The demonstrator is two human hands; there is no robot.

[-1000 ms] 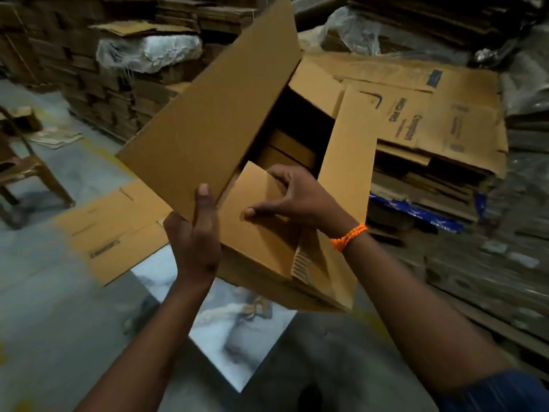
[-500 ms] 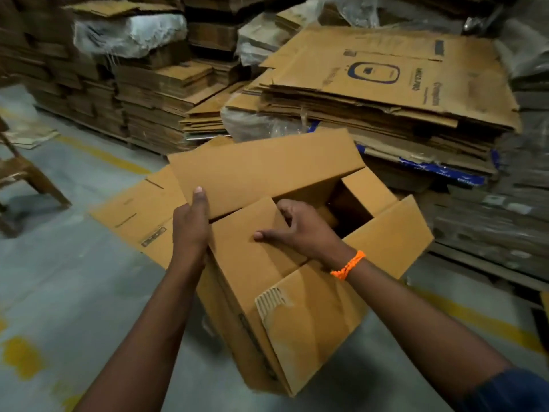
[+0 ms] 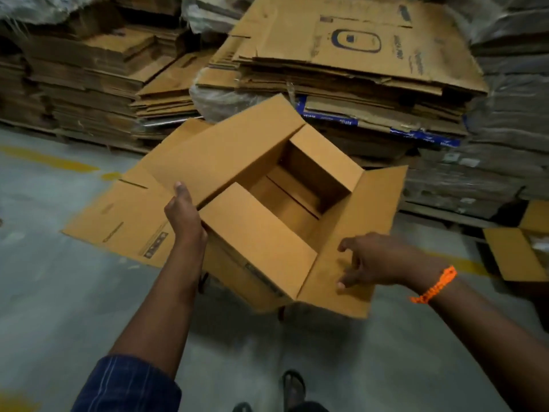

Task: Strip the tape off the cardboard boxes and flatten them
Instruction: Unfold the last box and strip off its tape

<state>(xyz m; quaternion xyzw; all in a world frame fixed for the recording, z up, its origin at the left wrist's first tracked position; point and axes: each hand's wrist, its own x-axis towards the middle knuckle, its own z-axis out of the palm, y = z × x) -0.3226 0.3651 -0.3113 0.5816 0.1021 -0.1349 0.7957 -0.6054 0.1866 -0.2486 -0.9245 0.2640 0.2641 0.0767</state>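
As the left hand (image 3: 185, 215) still grips the box (image 3: 261, 242), the right hand (image 3: 374, 260) now hovers open.

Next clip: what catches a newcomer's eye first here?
The open box in the centre, flaps spread, with the left hand gripping its near-left corner and the right hand open at the right flap. Behind it rise stacks of flattened cardboard. A flat sheet lies on the floor to the left.

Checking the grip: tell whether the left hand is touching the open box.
Touching. Head view shows the left hand gripping the open box at its left wall, thumb on a flap.
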